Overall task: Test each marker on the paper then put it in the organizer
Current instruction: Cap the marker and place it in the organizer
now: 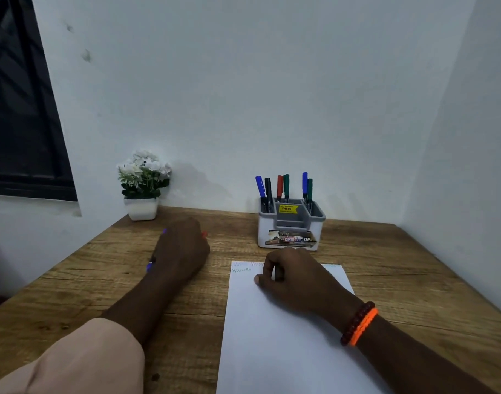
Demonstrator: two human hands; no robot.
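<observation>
A rough-grained wooden desk (386,280) sits in a corner of pale painted walls. The left hand (179,253) lies over markers on the bare wood; a blue marker (150,265) pokes out by the wrist, with a blue tip and a red marker (204,234) showing past the knuckles. Whether its fingers grip them I cannot tell. The right hand (293,275), loosely curled and holding nothing, rests on the smooth white paper (272,351), beside faint scribbles along the top edge. Beyond it stands the boxy white and grey plastic organizer (290,223), holding six capped markers upright. Its yellow sticker reads "49.00". A square white pot of flowers (142,186) stands far left.
</observation>
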